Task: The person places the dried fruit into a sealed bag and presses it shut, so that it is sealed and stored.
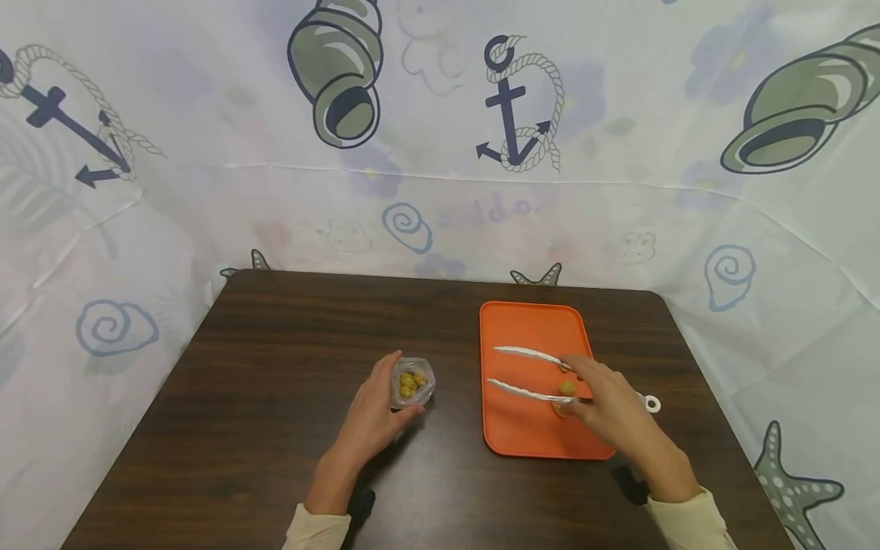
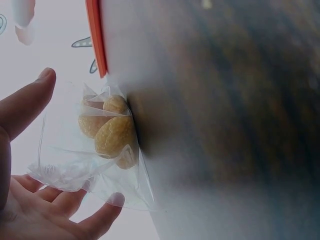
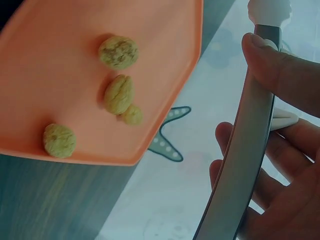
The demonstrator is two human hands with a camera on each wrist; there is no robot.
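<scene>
A small clear plastic bag stands with its mouth up on the table, holding several wrinkled yellow-brown balls that look like walnuts. My left hand is around it: the fingers touch one side, while the thumb stays apart from the plastic in the left wrist view. On the orange tray lie several similar balls, partly hidden in the head view. Above the tray my right hand grips tongs between thumb and fingers. Their white scalloped tips are spread apart and point left, with nothing between them.
The dark wooden table extends left of the bag and behind it. A white patterned cloth hangs behind the table and at its sides. The tongs' white ring end sticks out past the tray's right edge.
</scene>
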